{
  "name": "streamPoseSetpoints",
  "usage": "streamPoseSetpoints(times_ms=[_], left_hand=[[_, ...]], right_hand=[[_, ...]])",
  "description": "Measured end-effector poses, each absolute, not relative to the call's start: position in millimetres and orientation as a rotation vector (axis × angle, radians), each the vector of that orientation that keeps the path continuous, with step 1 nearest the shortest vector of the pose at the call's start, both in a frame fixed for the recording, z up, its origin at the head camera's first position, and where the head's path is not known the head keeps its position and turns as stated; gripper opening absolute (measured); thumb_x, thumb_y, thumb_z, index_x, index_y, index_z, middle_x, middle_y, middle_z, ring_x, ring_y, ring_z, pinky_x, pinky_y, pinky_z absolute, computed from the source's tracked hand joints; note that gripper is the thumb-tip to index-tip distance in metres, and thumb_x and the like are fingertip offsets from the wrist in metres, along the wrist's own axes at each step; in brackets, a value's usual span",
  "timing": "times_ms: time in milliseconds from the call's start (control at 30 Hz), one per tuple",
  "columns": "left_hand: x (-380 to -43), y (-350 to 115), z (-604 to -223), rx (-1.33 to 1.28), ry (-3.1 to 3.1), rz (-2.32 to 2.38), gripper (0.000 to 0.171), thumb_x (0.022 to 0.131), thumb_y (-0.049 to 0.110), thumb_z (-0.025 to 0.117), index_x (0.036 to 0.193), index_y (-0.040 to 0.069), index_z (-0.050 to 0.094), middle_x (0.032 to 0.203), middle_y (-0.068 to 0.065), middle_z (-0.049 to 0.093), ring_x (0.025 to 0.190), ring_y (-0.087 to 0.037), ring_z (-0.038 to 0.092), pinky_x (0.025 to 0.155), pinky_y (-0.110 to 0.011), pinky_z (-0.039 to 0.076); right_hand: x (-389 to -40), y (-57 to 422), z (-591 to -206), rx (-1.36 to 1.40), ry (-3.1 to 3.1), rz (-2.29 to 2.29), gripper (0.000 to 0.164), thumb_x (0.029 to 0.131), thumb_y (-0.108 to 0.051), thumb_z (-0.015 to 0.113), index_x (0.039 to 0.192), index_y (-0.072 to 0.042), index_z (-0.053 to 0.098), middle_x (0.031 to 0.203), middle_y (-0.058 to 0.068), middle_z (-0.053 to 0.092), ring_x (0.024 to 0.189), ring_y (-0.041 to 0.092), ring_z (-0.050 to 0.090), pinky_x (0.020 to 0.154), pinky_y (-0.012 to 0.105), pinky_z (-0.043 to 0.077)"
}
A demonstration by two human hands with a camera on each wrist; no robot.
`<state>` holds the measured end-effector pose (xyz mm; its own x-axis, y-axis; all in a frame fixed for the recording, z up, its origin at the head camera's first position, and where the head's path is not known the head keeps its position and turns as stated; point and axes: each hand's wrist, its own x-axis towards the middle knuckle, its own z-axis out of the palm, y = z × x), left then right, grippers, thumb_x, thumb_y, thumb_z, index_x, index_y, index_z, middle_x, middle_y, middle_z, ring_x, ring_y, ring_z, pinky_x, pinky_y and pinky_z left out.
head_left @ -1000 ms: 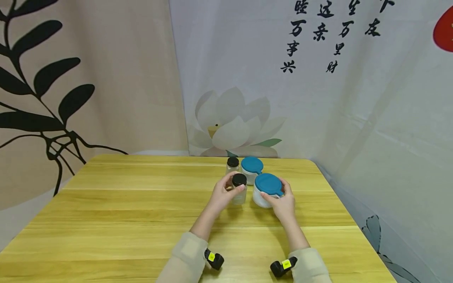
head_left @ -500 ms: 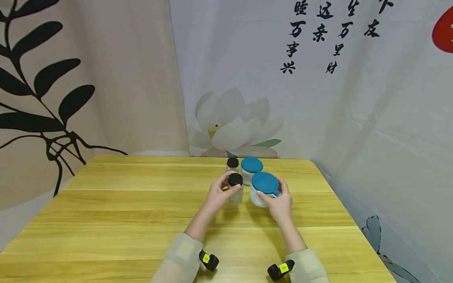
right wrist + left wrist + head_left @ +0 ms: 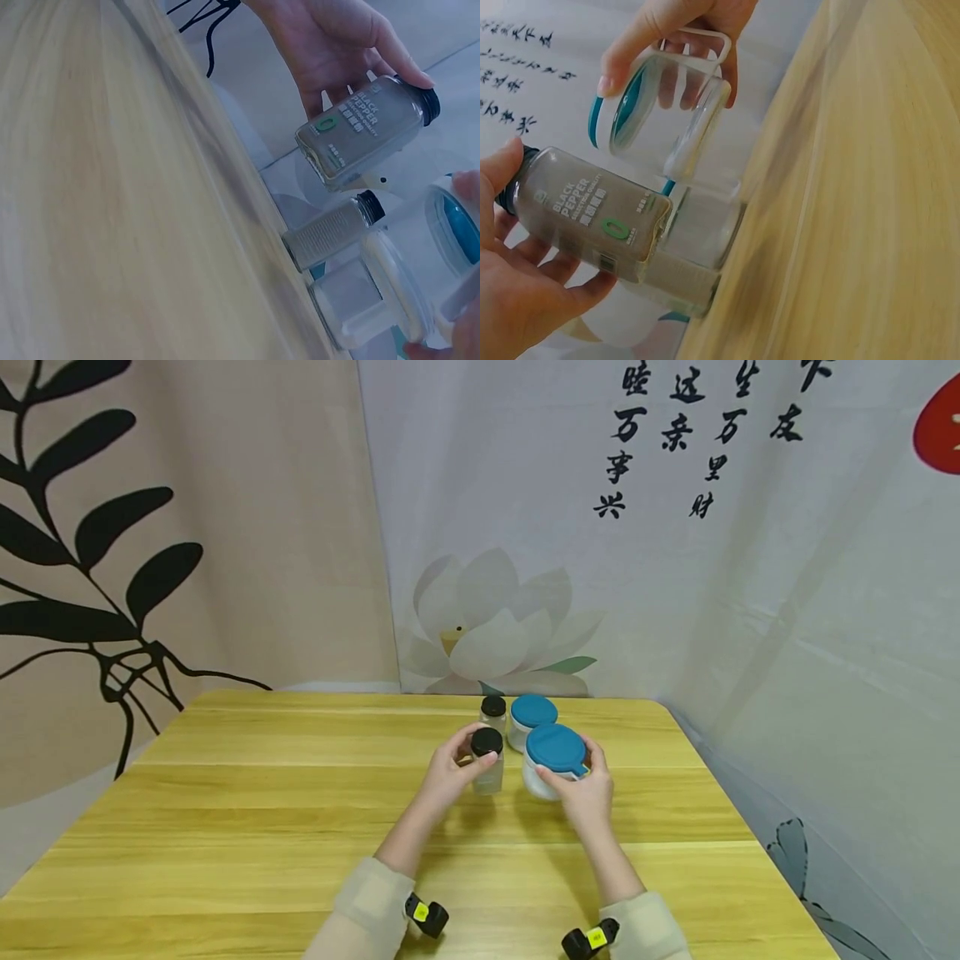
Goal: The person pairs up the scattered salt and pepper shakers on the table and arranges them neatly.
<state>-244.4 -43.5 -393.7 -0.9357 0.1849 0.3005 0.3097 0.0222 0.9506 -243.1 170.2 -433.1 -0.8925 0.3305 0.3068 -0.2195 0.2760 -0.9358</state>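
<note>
My left hand [image 3: 446, 772] grips a glass bottle of black pepper [image 3: 592, 206] with a black cap, thumb at the cap and fingers behind. My right hand [image 3: 588, 789] holds a clear jar with a blue lid [image 3: 557, 748] and a side handle [image 3: 716, 45]. In the wrist views both containers are raised off the table, side by side with a gap between them. Behind them on the table stand a second black-capped bottle [image 3: 328, 231] and a second blue-lidded jar [image 3: 351, 296], close together. The held jar partly covers the rear jar in the head view.
The wooden table [image 3: 247, 827] extends widely to the left and toward the front. Its far edge lies just behind the rear bottle and jar. A printed cloth [image 3: 645, 602] hangs beyond it. Small black cameras [image 3: 427, 916] sit on both wrists.
Both hands have shifted left with the bottle and jar, the left hand slightly farther, so the gap between the held containers has widened a little. The rear pair has stayed put.
</note>
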Motion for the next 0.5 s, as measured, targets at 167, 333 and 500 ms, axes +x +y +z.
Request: streamPoseSetpoints(times_ms=[167, 333, 500], left_hand=[[-241.6, -46.1, -391.6, -0.532, -2.178, -2.073, 0.045, 0.087, 0.006, 0.07, 0.129, -0.002, 0.055, 0.1, -0.006, 0.063, 0.092, -0.018, 0.056, 0.082, -0.034, 0.045], [-238.3, -48.2, -388.8, -0.518, -2.176, -2.08, 0.044, 0.087, 0.006, 0.07, 0.128, 0.001, 0.056, 0.103, -0.007, 0.065, 0.095, -0.017, 0.058, 0.085, -0.035, 0.046], [-235.0, -52.0, -385.8, -0.515, -2.177, -2.095, 0.044, 0.088, 0.006, 0.07, 0.128, 0.001, 0.056, 0.105, -0.008, 0.064, 0.096, -0.018, 0.057, 0.085, -0.034, 0.046]], right_hand=[[-239.9, 166.4, -431.3, -0.08, -2.092, 1.645, 0.085, 0.067, -0.018, 0.089, 0.137, -0.003, 0.044, 0.129, 0.019, 0.052, 0.118, 0.031, 0.046, 0.094, 0.049, 0.041], [-236.5, 162.0, -429.0, -0.073, -2.071, 1.662, 0.084, 0.066, -0.014, 0.089, 0.137, -0.004, 0.045, 0.127, 0.018, 0.053, 0.117, 0.03, 0.047, 0.094, 0.048, 0.04], [-233.3, 157.0, -425.6, -0.068, -2.055, 1.667, 0.084, 0.066, -0.016, 0.09, 0.137, -0.004, 0.045, 0.126, 0.018, 0.054, 0.116, 0.03, 0.048, 0.093, 0.048, 0.04]])
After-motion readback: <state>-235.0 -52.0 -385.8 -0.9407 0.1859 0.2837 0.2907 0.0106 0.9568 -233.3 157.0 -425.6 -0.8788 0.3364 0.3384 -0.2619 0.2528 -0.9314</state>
